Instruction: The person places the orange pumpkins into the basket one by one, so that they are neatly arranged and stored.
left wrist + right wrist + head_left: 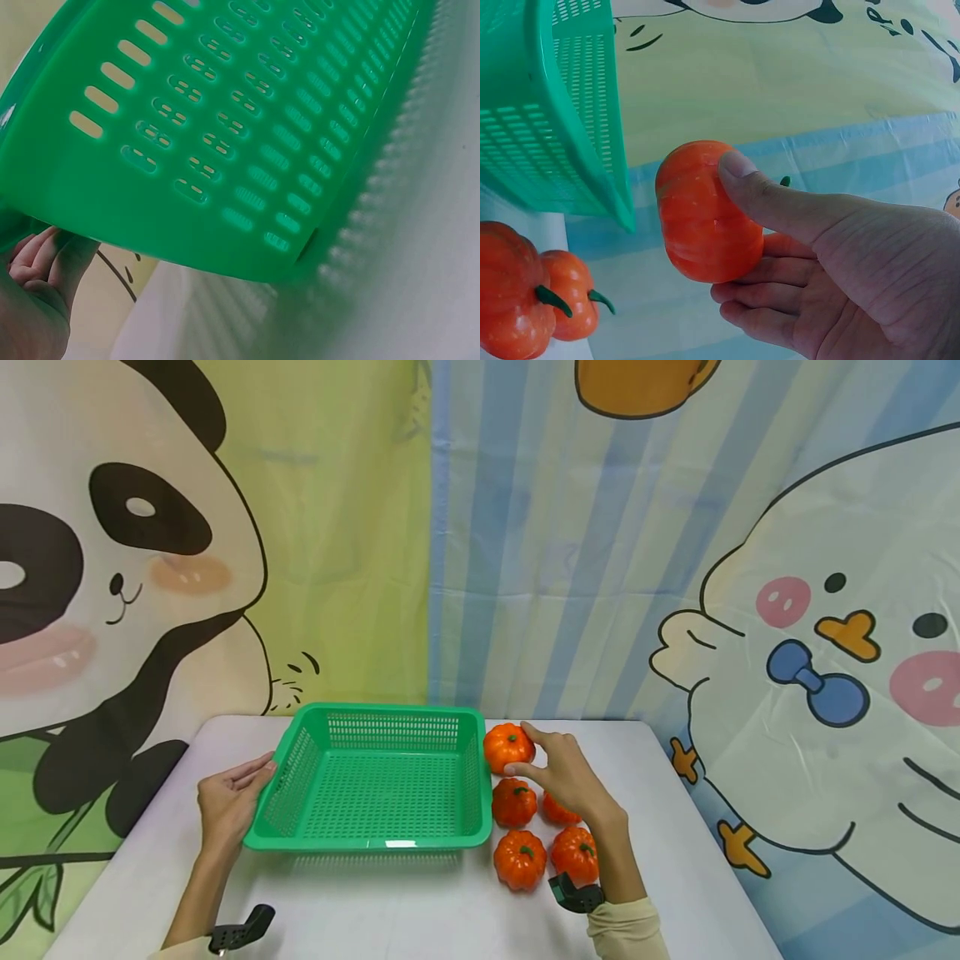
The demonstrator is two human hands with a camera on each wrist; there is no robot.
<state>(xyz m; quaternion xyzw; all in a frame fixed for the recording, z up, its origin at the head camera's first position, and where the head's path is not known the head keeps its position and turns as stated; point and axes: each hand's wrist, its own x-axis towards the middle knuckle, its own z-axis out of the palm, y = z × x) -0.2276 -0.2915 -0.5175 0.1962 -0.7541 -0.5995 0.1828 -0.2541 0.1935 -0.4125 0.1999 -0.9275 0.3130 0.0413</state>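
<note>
Pumpkins (520, 860) number five in the head view, all just right of the green basket (367, 842) on the white worktop (375, 918); two are partly covered by the right hand (562, 772) and its wrist camera (576, 893). Hands are well apart, one at either side of the basket. The right one grips the farthest pumpkin (506, 747), near the basket's far right corner. The right wrist view shows that hold better: thumb laid on one side, fingers behind, a green stem (785, 181) poking out beyond the thumb. Whether this pumpkin touches the worktop I cannot tell. The left hand (232, 806) pinches the basket's left rim. The left wrist view shows the slotted wall (150, 217) up close, fingertips partly hidden by it.
</note>
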